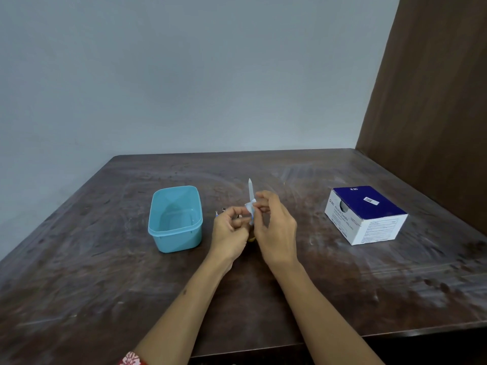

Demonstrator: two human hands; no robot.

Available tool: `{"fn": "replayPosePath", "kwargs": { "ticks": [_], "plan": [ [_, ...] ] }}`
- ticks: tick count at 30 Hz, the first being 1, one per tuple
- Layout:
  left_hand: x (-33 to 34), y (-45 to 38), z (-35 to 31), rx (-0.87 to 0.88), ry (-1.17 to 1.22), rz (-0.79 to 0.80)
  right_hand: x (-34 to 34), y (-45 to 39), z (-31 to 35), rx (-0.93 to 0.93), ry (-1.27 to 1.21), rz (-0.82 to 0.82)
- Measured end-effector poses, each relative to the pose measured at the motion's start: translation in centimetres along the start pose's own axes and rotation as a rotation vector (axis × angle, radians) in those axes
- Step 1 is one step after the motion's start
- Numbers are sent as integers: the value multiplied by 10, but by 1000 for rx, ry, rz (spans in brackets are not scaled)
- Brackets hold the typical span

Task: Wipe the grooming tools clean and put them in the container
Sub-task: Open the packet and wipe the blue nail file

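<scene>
Holding a thin white tool (250, 189) upright, the left hand (228, 234) pinches its bottom while the right hand (275, 227) squeezes a wipe (250, 208), maybe folded, around it.

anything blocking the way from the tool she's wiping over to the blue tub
Nothing visible does. The slim white grooming tool is held above the table; the open light-blue plastic container sits just left of the left hand, bare tabletop between.
</scene>
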State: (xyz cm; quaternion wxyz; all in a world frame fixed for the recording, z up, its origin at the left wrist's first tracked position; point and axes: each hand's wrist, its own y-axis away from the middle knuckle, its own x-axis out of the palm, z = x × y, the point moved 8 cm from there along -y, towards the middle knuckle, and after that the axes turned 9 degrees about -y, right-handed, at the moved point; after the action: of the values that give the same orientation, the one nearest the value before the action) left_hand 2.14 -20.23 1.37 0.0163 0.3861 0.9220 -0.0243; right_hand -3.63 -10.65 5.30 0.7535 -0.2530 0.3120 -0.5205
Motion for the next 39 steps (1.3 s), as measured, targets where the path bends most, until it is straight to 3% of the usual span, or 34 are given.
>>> {"fn": "replayPosePath", "kwargs": {
  "ticks": [5,12,23,27,31,39],
  "plan": [
    [-6,-1,-2,18,0,-37,5,2,-2,23,47,65],
    [-5,-2,-1,17,-1,-44,0,-1,-2,62,-40,28],
    [-6,-2,-2,14,22,-60,3,1,2,-16,35,58],
    [-9,-4,-1,-31,165,-92,7,3,2,-28,71,81],
    [-1,-1,-3,-37,240,-19,2,1,3,-15,25,47],
    [-9,-4,0,-56,242,-97,7,3,7,-29,16,79]
  ]
}}
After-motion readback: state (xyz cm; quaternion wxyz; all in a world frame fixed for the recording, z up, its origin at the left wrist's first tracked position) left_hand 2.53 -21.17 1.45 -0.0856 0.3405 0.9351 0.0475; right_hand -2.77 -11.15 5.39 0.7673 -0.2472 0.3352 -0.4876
